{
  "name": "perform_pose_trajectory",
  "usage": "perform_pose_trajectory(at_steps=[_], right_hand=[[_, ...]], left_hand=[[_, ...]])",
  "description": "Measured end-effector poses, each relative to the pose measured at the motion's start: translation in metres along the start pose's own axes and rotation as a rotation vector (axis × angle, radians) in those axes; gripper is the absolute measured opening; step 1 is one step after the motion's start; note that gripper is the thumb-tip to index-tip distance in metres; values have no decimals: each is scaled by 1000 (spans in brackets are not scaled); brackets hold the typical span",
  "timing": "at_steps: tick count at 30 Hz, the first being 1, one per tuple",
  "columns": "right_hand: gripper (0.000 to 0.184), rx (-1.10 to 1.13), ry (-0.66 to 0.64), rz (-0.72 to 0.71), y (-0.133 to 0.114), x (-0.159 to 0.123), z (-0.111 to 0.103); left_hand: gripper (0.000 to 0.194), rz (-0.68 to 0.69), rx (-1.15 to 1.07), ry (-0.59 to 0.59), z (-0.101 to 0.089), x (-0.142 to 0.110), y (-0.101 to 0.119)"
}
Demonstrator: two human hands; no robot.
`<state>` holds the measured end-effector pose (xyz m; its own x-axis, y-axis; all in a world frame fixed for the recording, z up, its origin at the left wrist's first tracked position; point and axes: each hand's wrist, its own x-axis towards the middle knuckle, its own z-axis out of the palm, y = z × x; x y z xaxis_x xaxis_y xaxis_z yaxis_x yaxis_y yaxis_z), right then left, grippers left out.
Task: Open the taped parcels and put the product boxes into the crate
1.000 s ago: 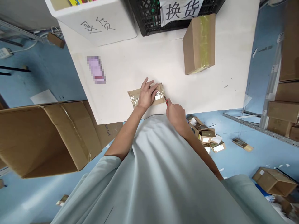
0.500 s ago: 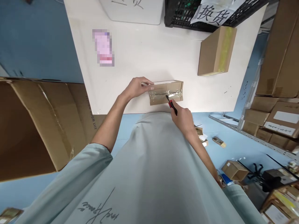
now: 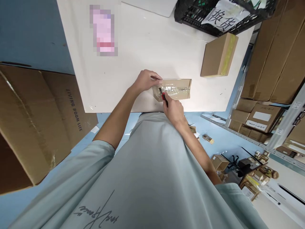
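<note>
A small cardboard box [image 3: 184, 93] with clear tape along its top lies near the front edge of the white table [image 3: 133, 47]. My left hand [image 3: 146, 81] grips its left end, thumb and fingers pinched over the top edge. In my right hand [image 3: 174, 110] is a red and black utility knife [image 3: 163, 95], its tip on the taped face near the left end. Whether the blade is through the tape is too small to make out.
Behind to the right stands a taller taped carton [image 3: 215, 57], with a black plastic crate [image 3: 195, 20] beyond it. A pixelated pink object [image 3: 104, 31] lies at the back left. Left of the table is a large carton [image 3: 47, 114]; shelving with boxes [image 3: 259, 116] is at right.
The knife tip has moved left along the tape, from the box's middle toward its left end. My left hand still holds that end. The camera view has shifted.
</note>
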<state>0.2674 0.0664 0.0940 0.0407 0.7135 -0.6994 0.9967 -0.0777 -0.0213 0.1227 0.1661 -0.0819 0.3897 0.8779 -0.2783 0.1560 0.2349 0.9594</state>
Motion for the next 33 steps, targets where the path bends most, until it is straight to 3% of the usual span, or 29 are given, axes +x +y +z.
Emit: perform_pose_trajectory(at_steps=[8,19,28,33], right_hand=[[62,-39,-4,48,-14,5,-1],[64,-48,-61,96,-25,14,-8],[73,-91,-142,106,-17,-3,13],[73,-61,-191,82,-13,-12,13]], left_hand=[[16,-13,-22,29,4,-1,0],[19,-36,-3,46,5,3,2],[14,-11,46,29,5,4,1],[15,-32,59,57,8,-1,4]])
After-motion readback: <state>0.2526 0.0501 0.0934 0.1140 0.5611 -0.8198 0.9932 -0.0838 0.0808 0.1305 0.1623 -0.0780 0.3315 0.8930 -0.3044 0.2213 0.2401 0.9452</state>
